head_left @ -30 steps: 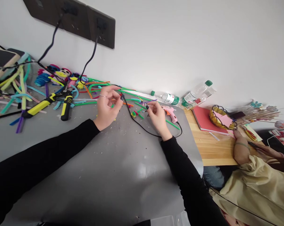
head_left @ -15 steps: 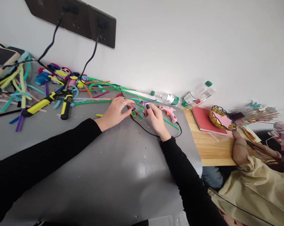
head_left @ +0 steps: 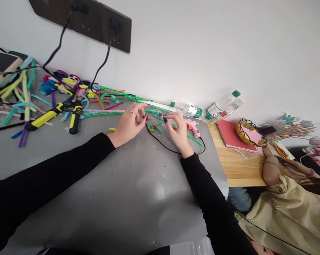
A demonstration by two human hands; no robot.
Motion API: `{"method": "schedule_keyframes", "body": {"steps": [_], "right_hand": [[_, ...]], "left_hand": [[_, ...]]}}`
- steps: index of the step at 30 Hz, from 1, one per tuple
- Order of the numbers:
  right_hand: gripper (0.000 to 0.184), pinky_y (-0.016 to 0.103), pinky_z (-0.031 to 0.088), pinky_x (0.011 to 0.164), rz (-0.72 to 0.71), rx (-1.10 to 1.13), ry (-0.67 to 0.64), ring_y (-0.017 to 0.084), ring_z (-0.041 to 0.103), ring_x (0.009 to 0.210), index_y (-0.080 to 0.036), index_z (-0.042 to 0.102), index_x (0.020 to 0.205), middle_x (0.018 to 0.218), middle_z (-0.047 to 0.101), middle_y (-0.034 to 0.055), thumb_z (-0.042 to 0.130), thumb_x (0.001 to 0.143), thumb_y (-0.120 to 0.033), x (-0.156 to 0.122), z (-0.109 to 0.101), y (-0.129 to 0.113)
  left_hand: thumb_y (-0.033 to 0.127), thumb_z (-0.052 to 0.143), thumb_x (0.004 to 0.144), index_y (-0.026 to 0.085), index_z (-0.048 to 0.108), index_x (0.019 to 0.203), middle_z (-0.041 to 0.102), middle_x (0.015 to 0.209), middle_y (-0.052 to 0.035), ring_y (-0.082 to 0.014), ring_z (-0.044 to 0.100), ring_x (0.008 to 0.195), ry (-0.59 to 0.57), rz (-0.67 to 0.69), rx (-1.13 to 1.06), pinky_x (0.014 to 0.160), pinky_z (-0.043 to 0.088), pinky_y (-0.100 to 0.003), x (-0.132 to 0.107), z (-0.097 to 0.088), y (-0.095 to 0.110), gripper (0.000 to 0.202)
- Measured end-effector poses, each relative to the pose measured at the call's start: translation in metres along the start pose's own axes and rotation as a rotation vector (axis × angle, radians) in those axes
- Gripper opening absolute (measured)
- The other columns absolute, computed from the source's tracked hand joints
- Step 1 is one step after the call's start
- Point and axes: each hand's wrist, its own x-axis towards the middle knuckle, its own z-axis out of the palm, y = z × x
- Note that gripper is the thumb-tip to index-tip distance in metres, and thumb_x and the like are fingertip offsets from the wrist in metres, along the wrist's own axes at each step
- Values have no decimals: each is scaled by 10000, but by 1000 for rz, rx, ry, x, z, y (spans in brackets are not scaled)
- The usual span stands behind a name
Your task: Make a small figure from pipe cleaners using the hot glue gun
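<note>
My left hand (head_left: 130, 123) hovers over the grey table with thumb and a finger pinched together. What lies between those fingertips, if anything, is too small to make out. Opposite it, my right hand (head_left: 178, 131) pinches a small purple piece of pipe cleaner (head_left: 161, 116) between thumb and forefinger. Below and between both hands lies a little red, green and yellow pipe-cleaner shape (head_left: 152, 127). Beside my right hand rests a pink glue gun (head_left: 194, 129), partly hidden by the hand. Cut green pipe cleaners (head_left: 194, 139) are scattered around it.
Yellow-black pliers (head_left: 75, 118) and pipe cleaners (head_left: 24, 95) cover the table's left. Plastic bottles (head_left: 193, 110) line the wall. The glue gun's black cable (head_left: 162, 143) loops beneath my hands. A person sits at the wooden table (head_left: 236, 170) on the right, near a red notebook (head_left: 229, 136).
My right hand's fingers have turned and reach left, bringing the purple piece to their tips. My left forefinger has lifted while its thumb has drawn back a little.
</note>
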Motion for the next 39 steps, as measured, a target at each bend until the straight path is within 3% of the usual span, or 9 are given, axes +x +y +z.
{"method": "schedule_keyframes", "body": {"steps": [5, 8, 11, 16, 21, 25, 30, 35, 39], "right_hand": [[317, 465, 474, 1076, -22, 19, 5, 255, 607, 1187, -246, 645, 1062, 1166, 650, 87, 475, 859, -71, -1, 2, -1], [405, 472, 468, 1086, -4, 23, 27, 253, 593, 1208, -245, 644, 1024, 1178, 629, 83, 435, 759, -22, -2, 1, 3], [294, 482, 461, 1097, 24, 14, 36, 259, 597, 1199, -243, 642, 932, 1164, 622, 76, 469, 785, -57, -2, -1, 2], [397, 508, 448, 1138, 7, 27, 38, 267, 573, 1281, -255, 660, 1068, 1271, 605, 85, 466, 787, -54, -2, -2, 1], [556, 549, 429, 1194, -6, -38, -14, 259, 534, 1379, -297, 636, 1276, 1399, 588, 84, 450, 814, -50, -2, -1, 5], [670, 623, 366, 1234, 22, -38, -17, 299, 372, 1543, -350, 421, 1557, 1696, 346, 90, 555, 925, -171, -3, 1, 3], [163, 662, 294, 1255, 31, -65, -63, 324, 410, 1520, -266, 714, 1004, 1631, 456, 59, 594, 1020, -374, -3, 0, 0], [188, 611, 343, 1244, 31, -49, -32, 297, 444, 1489, -289, 701, 1121, 1565, 498, 92, 626, 1010, -421, -3, 0, -1], [227, 560, 390, 1225, 12, -22, -51, 273, 496, 1441, -276, 694, 1091, 1474, 549, 110, 522, 1068, -424, -2, -1, -5]], "left_hand": [[118, 585, 906, 223, 587, 1353, 705, 1318, -107, -266, 660, 1225, 44, 90, 77, 1051, 542, -451, 2, 1, 1, 459], [188, 591, 953, 225, 628, 1295, 781, 908, -25, -236, 742, 975, -1, -5, 78, 948, 574, -402, 1, -2, 1, 346], [242, 562, 997, 225, 654, 1205, 640, 592, 60, -171, 685, 628, -52, -100, 45, 723, 564, -306, -1, -4, 2, 228], [182, 624, 913, 212, 576, 1370, 755, 1218, -87, -240, 734, 1093, 16, -2, 37, 934, 586, -380, 1, -3, 6, 460], [221, 551, 1000, 207, 627, 1280, 733, 744, 20, -183, 736, 720, -55, -124, -5, 770, 599, -316, 1, -5, 5, 291], [236, 686, 927, 227, 541, 1433, 713, 1346, -111, -255, 707, 1207, 10, -2, -11, 1016, 578, -395, 2, -5, 6, 527], [243, 579, 1002, 228, 685, 1182, 740, 698, 22, -180, 730, 683, -82, -81, 4, 800, 597, -331, -1, -5, 6, 210], [202, 611, 927, 210, 626, 1274, 784, 1161, -68, -193, 769, 942, -62, 9, -60, 886, 593, -336, 0, -2, 6, 348], [262, 565, 974, 223, 692, 1141, 751, 755, 7, -211, 744, 826, -97, -5, 11, 887, 586, -369, 0, -3, 5, 213]]}}
